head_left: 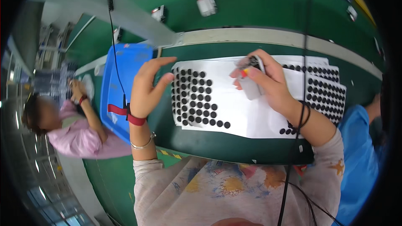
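Note:
My right hand [274, 81] is closed around a small pale box-shaped device [250, 88], blurred, with a dark top end and a red and yellow spot. It is held above white sheets [238, 117] carrying rows of round black stickers [197, 94]. At the left end of those sheets hovers my left hand [148, 88], thumb and fingers apart, nothing visible between them. A red strap with a coiled black cord [120, 73] is round my left wrist.
Beside my left arm stands a blue plastic bin [113, 100]. Behind a pale metal rail [251, 35], several similar white devices [206, 4] rest on a green surface. A person in pink [79, 132] works at the left; blue clothing [358, 150] shows at the right. A black cable [305, 58] hangs in front.

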Tool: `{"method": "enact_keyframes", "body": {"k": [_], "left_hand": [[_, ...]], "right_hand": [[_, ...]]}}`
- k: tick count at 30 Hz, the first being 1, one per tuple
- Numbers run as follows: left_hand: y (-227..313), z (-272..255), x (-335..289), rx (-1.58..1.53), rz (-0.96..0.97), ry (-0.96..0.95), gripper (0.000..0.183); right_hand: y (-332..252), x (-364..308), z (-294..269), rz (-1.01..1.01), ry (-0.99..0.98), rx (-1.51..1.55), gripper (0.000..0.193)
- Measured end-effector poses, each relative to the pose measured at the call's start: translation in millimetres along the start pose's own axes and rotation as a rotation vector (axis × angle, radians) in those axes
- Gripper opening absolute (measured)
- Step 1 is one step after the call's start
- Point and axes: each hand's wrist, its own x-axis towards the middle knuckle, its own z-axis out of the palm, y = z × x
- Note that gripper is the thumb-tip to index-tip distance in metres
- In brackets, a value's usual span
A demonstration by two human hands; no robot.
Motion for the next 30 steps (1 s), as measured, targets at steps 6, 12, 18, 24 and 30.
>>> {"method": "enact_keyframes", "body": {"k": [6, 12, 18, 24, 30], "left_hand": [[-86.7, -51.1, -101.6, 0.726, -0.418, 0.111, 0.033], [-143.6, -79.8, -180.2, 0.665, -0.673, 0.06, 0.036], [-131.1, -53.1, -144.2, 0.501, -0.546, 0.116, 0.019], [-98.6, -47.7, -113.0, 0.528, -0.466, 0.209, 0.014], [14.8, -13.6, -9.5, -0.079, -0.117, 0.248, 0.013]], "right_hand": [[0.6, 2.8, 4.2, 0.071, 0.0, -0.041, 0.022], [2.1, 2.4, 6.2, 0.106, -0.032, -0.116, 0.024], [-1.1, 2.8, 4.9, 0.087, -0.016, -0.084, 0.023], [4.5, 6.2, 4.3, 0.073, -0.046, 0.017, 0.019], [9.6, 3.7, -0.1, -0.1, -0.067, -0.22, 0.024]]}}
